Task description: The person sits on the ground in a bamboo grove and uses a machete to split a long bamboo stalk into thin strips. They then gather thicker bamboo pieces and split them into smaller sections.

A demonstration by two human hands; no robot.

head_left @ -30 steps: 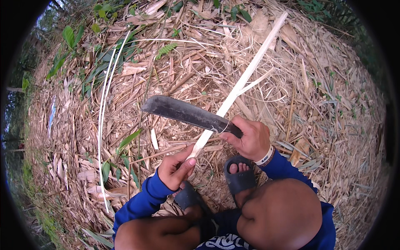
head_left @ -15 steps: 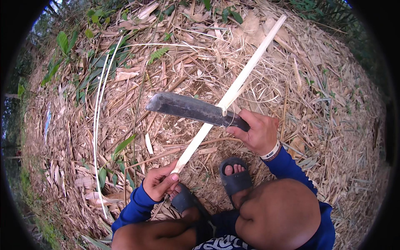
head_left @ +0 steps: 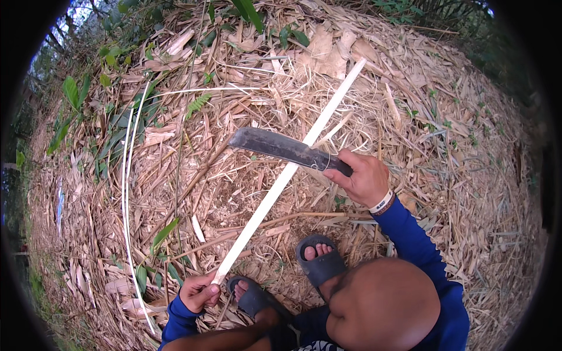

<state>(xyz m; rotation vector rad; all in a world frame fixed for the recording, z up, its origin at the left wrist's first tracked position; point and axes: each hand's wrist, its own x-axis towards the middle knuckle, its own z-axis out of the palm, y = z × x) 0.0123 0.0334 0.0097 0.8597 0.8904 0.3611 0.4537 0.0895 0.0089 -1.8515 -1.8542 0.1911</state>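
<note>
Bamboo strip (head_left: 287,175): left hand (head_left: 199,291) pinches its near end for steadying; right hand (head_left: 364,177) grips the machete (head_left: 281,147) blade-down across the strip, seemingly to shave it.

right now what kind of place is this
Probably an outdoor bamboo grove or forest clearing: the ground is covered in dry tan bamboo leaves and husks, green leafy plants edge it, and thin pale split strips lie about.

A single head-worn fisheye camera looks steeply down from above the person's bent knee (head_left: 383,304), close over it, so that the knee fills the lower right of the round frame. Beyond the knee the view faces forward across leaf-strewn ground (head_left: 456,146), whose straight stalks bend toward the dark rim.
</note>
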